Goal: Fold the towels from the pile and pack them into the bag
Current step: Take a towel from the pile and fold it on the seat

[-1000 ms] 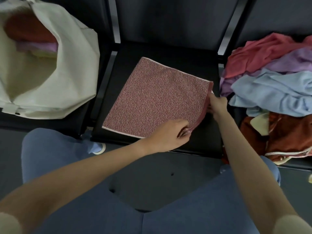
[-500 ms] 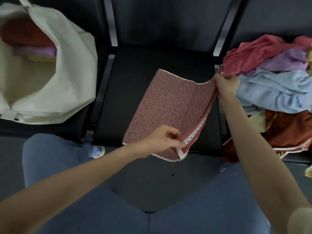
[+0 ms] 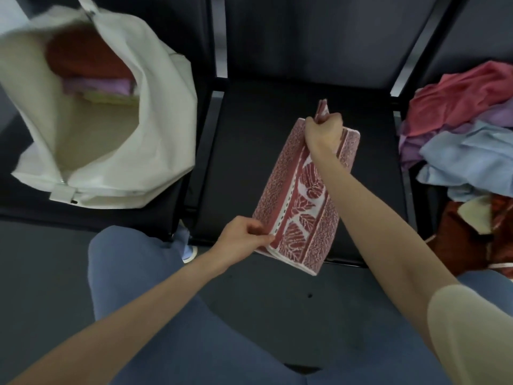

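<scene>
A pink towel [image 3: 298, 218] with a white leaf band lies folded into a narrow strip on the middle black seat [image 3: 249, 151]. My right hand [image 3: 323, 133] grips its far corner and lifts it off the seat. My left hand [image 3: 244, 238] pinches the near corner at the seat's front edge. The white bag [image 3: 155, 129] lies open on the left seat, with red, lilac and pale folded towels inside. The pile of loose towels [image 3: 466, 151] is heaped on the right seat in pink, lilac, light blue and rust.
Metal armrest bars [image 3: 219, 37] divide the three seats. My knees in blue trousers [image 3: 155, 301] fill the lower part of the view above a dark floor. A light shoe [image 3: 188, 252] shows beneath the seat edge.
The towel lay flat as a wide square; both hands have carried its right edge over to the left, folding it into a narrow strip that shows the leaf band.
</scene>
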A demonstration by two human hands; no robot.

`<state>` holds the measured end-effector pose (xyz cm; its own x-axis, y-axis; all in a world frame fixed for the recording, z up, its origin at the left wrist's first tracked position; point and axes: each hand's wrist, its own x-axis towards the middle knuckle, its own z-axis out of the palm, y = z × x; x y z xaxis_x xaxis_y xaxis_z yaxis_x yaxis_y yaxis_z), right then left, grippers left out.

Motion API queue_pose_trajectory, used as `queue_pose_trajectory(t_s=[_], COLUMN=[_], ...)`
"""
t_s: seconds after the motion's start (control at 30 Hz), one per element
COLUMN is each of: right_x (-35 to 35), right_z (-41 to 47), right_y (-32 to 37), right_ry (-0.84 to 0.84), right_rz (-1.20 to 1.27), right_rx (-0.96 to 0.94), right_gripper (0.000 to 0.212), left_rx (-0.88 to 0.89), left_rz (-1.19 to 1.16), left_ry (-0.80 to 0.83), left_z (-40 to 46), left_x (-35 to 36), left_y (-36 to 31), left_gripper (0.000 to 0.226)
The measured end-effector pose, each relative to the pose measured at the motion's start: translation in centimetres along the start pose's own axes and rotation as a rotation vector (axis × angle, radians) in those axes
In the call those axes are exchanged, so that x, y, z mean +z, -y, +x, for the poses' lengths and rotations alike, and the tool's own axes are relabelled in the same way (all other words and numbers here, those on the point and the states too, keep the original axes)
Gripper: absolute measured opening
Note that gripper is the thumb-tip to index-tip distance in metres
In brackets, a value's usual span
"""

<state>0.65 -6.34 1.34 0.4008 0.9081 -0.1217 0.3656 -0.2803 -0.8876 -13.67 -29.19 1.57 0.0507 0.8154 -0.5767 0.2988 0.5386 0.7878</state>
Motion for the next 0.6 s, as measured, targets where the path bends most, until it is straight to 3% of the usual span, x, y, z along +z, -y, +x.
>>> queue_pose_trajectory(t_s=[0.2, 0.37, 0.47, 0.6], right_x=[3.8, 1.9, -1.7, -7.5], right_z=[0.9, -1.6, -5.3, -10.3], right_y=[-3.6, -2.6, -2.7, -5.7], right_ry=[0.091, 0.224, 0.265, 0.128], right_rz=[-0.041, -0.005, 0.014, -0.072], right_rx=[0.095, 0.039, -0.103, -0.193], right_gripper=[0.034, 0.026, 0.019, 0.012], left_rx=[-0.023, -0.089, -0.080, 0.011], left_rz=[0.340, 0.633, 0.721, 0.719], left_ry=[-0.069, -0.033, -0.194, -0.399], left_z=[1.1, 0.8, 0.6, 0.9], left_x=[-0.6, -1.3, -1.3, -1.0], left_y=[1.4, 1.2, 0.7, 0.5], left_gripper=[0.021, 0.039, 0.051, 0.043])
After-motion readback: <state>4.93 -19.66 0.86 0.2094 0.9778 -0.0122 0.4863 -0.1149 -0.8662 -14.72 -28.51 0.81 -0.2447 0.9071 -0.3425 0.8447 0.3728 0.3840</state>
